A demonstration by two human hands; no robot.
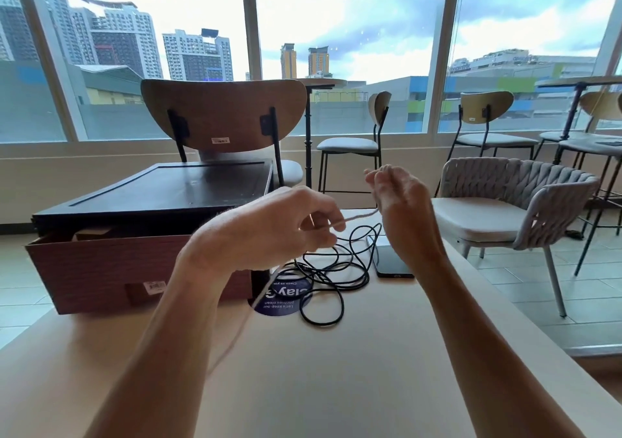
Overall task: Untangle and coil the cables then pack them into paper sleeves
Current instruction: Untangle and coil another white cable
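We record a white cable (360, 217) held in the air above the bench (336, 387). The left hand (269, 225) fingers pinch it, and the slack trails down to the bench. The right hand (404, 209) fingers curl round its far part. A tangled black cable (323, 271) lies beneath, beside a phone (392, 261).

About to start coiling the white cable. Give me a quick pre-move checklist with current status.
1. Grip on white cable: ok; left hand and right hand each pinch it.
2. Its tail free of black cable: cannot tell; it trails past the tangle.
3. Untangling of black cable: not ok; it lies in a loose tangle on the table.
4. Loops clear of phone: not ok; one loop reaches its far corner.
5. Supply of paper sleeves: cannot tell; none in view.
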